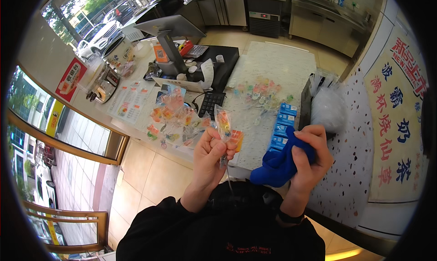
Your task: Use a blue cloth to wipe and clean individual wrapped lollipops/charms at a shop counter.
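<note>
In front of my chest, my left hand (214, 151) pinches a small clear plastic packet (223, 122) with orange and coloured pieces inside. An orange and yellow piece (237, 139) shows beside those fingers; I cannot tell whether they hold it too. A bunched blue cloth (278, 168) hangs from my right hand (312, 155), gripped between thumb and fingers. Behind the cloth, a row of small blue boxes (286, 119) lies on the counter, its near end partly covered. Several similar packets (181, 115) are heaped at left, and another spread of packets (257, 90) lies farther back.
A black keyboard (211, 104) sits between the heaps, near a monitor on a stand (170, 30). At right, a bag of clear plastic (327, 105) rests by a dark box. The counter (245, 158) ends before my body. A glass jar (104, 81) stands far left.
</note>
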`<state>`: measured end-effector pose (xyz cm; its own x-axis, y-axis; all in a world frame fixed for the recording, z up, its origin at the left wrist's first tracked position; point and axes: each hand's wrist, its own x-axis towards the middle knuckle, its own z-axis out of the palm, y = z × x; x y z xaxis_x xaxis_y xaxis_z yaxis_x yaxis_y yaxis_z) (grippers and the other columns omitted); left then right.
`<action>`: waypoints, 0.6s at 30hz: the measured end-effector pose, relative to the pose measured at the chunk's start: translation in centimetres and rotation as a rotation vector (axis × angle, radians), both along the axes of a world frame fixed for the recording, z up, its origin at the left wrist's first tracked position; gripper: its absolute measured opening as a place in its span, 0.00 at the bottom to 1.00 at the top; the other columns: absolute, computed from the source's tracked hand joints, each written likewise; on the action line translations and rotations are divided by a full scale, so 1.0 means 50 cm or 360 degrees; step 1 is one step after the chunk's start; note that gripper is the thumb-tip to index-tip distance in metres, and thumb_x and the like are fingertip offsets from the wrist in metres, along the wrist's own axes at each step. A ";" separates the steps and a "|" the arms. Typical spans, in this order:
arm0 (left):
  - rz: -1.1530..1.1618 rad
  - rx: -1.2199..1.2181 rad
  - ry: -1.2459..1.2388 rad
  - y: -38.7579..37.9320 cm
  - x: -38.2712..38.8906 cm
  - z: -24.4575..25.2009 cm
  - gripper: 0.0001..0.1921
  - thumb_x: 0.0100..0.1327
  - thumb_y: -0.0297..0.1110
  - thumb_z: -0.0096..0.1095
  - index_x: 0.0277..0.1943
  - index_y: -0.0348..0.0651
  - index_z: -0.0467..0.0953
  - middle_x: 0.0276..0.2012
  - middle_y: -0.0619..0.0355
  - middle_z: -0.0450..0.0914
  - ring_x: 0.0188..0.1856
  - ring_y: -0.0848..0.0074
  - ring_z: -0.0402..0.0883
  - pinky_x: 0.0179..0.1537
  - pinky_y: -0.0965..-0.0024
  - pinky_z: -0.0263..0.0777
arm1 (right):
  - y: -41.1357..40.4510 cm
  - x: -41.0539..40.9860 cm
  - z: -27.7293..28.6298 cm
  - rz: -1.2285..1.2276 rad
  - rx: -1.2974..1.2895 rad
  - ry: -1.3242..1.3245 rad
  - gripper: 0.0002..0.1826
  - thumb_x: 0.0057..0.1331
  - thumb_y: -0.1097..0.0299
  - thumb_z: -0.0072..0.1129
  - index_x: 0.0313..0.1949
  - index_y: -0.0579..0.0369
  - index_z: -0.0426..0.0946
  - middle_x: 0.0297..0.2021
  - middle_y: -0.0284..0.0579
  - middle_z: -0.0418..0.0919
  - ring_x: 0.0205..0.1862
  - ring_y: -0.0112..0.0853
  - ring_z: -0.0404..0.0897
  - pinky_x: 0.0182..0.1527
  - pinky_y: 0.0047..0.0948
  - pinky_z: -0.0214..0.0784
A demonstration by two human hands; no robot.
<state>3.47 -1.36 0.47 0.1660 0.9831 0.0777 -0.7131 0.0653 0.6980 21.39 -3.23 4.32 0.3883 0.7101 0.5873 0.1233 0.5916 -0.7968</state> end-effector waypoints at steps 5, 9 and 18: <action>-0.0038 -0.0102 0.0019 -0.010 -0.019 0.003 0.05 0.60 0.29 0.50 0.35 0.38 0.66 0.29 0.53 0.77 0.27 0.80 0.73 0.31 0.79 0.66 | 0.010 -0.018 0.002 0.0087 0.0003 -0.0010 0.11 0.42 0.80 0.54 0.29 0.62 0.76 0.28 0.42 0.69 0.29 0.24 0.68 0.32 0.19 0.59; 0.0096 -0.0182 0.0157 -0.022 -0.019 0.016 0.15 0.58 0.34 0.55 0.43 0.34 0.65 0.25 0.55 0.75 0.22 0.81 0.70 0.25 0.84 0.65 | 0.021 -0.032 0.000 0.0144 0.0021 -0.0029 0.11 0.42 0.80 0.54 0.29 0.63 0.76 0.28 0.42 0.69 0.28 0.24 0.68 0.32 0.19 0.60; 0.0000 0.0142 0.0308 -0.029 -0.054 0.012 0.19 0.63 0.32 0.45 0.56 0.35 0.59 0.27 0.58 0.73 0.26 0.84 0.70 0.30 0.83 0.64 | 0.039 -0.087 0.011 0.0518 0.0261 -0.0477 0.15 0.40 0.80 0.58 0.32 0.58 0.78 0.28 0.44 0.69 0.28 0.27 0.69 0.31 0.22 0.62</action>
